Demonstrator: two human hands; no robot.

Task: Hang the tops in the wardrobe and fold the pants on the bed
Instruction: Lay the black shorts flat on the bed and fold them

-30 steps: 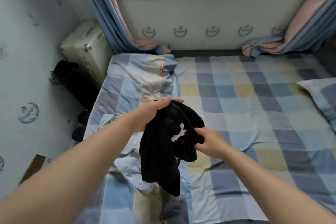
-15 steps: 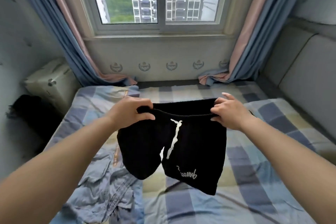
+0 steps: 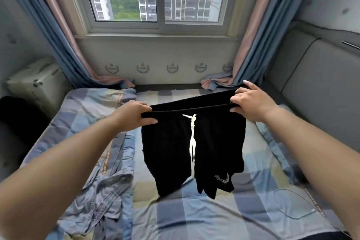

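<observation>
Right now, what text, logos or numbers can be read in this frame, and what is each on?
Nothing can be read with certainty.
Black shorts, held by left hand and right hand: white script logo near the hem, too blurred to read.
Quilt edge: orange strip with lettering, too small to read.
Wall emblems: crests, no legible words.

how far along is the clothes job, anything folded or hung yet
Nothing shows as finished: no folded pants lie on the bed and the wardrobe is out of view. In hand: the left hand and right hand hold the black shorts up by the waistband, spread out, not yet folded. Left: fold them, and a crumpled blue denim garment lies on the bed.
</observation>
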